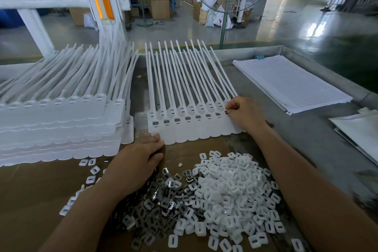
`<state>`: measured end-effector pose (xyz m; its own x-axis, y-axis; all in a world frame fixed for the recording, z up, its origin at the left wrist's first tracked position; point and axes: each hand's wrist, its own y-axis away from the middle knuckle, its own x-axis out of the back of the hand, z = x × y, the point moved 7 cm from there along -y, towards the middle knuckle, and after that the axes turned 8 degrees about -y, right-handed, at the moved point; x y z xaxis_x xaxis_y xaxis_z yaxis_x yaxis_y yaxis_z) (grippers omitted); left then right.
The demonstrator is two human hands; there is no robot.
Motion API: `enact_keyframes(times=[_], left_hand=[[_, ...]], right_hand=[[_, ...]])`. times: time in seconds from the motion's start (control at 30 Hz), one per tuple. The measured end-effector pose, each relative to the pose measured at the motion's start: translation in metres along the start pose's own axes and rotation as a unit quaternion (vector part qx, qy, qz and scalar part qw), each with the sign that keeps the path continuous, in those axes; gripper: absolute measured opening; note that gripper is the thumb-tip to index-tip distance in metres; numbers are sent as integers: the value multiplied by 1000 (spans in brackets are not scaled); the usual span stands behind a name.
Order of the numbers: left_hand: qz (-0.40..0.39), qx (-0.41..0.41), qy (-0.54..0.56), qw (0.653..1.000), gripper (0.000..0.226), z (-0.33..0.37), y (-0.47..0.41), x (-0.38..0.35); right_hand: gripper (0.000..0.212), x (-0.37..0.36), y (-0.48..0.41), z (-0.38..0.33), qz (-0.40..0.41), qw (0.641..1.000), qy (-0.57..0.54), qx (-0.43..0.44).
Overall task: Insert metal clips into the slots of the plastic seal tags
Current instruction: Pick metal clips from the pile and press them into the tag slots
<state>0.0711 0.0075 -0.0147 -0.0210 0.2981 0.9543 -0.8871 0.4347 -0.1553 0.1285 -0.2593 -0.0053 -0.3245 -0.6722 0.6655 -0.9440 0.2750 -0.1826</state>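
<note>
A joined row of white plastic seal tags lies flat in front of me, long tails pointing away; grey metal clips sit in the slots of most tags. My right hand pinches a small dark metal clip at the slot of the rightmost tag. My left hand rests palm down at the row's near-left corner, fingers curled at the edge of a pile of metal clips; whether it holds any is hidden. White plastic caps are heaped to the right of the clips.
A tall stack of white tag rows stands at the left. A pad of gridded paper lies at the right, more papers at the far right edge. A fan pole rises behind the table.
</note>
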Motion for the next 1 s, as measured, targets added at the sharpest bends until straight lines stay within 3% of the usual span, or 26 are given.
enact_keyframes(times=[0.17,0.37,0.6,0.77,0.9,1.0], left_hand=[[-3,1,-1,1000,42,-2,1,0],[-8,3,2,1000,42,-1,1,0],[-2,1,-6,1000,42,0,2,1],[-3,3,-6,1000,42,0,0,-1],[-5,5,-13,1000,42,-1,0,-1],[-6,6,-14,1000,42,-1,0,-1]], right_hand=[[19,-2,-1,-1,-21,1000,2,4],[30,2,7,-6,-37,995,50,76],[19,11,12,-22,-29,996,-4,80],[12,-1,50,-79,-206,966,-69,138],[7,-30,91,-105,-345,925,-1,160],[10,-49,112,-111,-403,895,65,182]])
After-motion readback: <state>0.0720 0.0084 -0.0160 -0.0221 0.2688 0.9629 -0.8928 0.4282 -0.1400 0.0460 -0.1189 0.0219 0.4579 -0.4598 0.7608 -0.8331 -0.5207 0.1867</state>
